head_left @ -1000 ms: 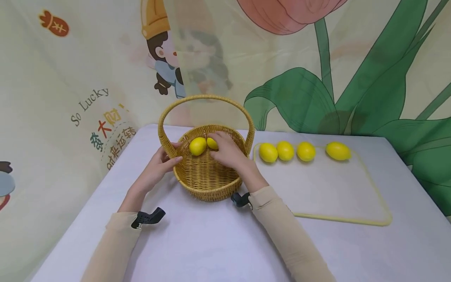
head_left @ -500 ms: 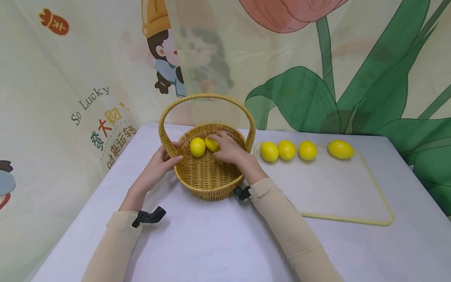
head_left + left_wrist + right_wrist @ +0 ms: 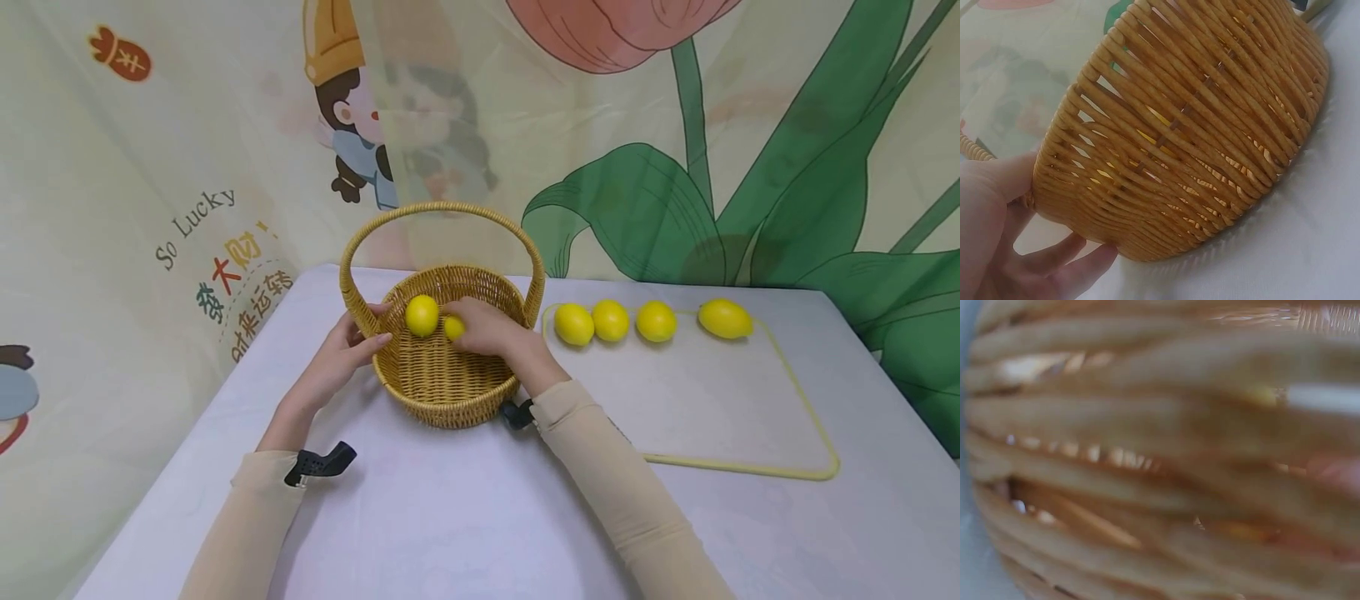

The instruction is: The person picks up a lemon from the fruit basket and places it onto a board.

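Note:
A woven wicker basket (image 3: 450,412) with a tall arched handle stands upright on the table. My left hand (image 3: 333,357) holds its left side near the handle's base. In the left wrist view, the thumb and fingers of that hand (image 3: 997,231) lie around the rim of the basket (image 3: 1185,119). Inside the basket, my right hand (image 3: 491,329) grips a lemon (image 3: 453,327), partly hidden by the fingers. Just left of it, another lemon (image 3: 422,316) rests in the basket. The basket's wall (image 3: 1085,425) fills the blurred right wrist view.
Right of the basket lies a pale board (image 3: 738,469) with a yellow edge. Along its far edge sit several lemons, including the rightmost lemon (image 3: 725,318), apart from the others. A printed cloth (image 3: 600,167) hangs behind the white-covered table (image 3: 420,517).
My right hand has shifted slightly toward me inside the basket, and its lemon has come nearer with it. My left hand keeps its place on the basket.

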The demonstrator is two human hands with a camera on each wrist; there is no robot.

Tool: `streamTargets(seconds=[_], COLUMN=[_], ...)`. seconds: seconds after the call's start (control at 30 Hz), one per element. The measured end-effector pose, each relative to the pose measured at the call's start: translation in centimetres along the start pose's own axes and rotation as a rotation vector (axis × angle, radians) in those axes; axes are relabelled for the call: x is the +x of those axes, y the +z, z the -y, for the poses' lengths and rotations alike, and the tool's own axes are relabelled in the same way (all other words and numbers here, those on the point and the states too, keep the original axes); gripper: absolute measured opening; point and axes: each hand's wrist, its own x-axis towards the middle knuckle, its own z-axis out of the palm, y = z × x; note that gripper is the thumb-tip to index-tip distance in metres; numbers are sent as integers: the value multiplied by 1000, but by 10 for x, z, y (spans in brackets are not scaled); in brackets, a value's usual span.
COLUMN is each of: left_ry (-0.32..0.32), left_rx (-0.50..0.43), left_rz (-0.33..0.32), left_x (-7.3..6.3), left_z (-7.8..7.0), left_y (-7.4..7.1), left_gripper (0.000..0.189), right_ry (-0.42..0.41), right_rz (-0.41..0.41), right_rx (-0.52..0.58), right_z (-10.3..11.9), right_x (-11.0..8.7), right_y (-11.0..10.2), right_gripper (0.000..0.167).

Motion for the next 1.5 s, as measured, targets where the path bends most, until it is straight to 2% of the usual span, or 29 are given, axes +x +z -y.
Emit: streamTargets(seconds=[0.17, 0.27, 0.53, 0.83, 0.97, 1.3, 1.5], left_ry=[-20, -19, -8, -7, 3, 9, -1], left_rx=[-7, -4, 9, 22, 16, 21, 21], left_rz=[2, 2, -3, -5, 11, 13, 11], left_x=[1, 1, 1, -5, -3, 5, 4], left_z=[2, 2, 0, 0, 1, 1, 2], left_y=[1, 1, 0, -5, -4, 2, 0], left_gripper=[59, 58, 57, 58, 60, 60, 60], right_ry=[47, 38, -32, -66, -48, 5, 42], right_rz=[-29, -41, -92, -141, -173, -187, -176], right_rx=[-55, -54, 75, 172, 201, 257, 275], right_z=[2, 3, 9, 30, 32, 15, -1], right_x=[-6, -9, -20, -58, -77, -117, -138], right_y=[-2, -2, -6, -28, -40, -65, -73], right_gripper=[66, 63, 62, 62, 60, 59, 58])
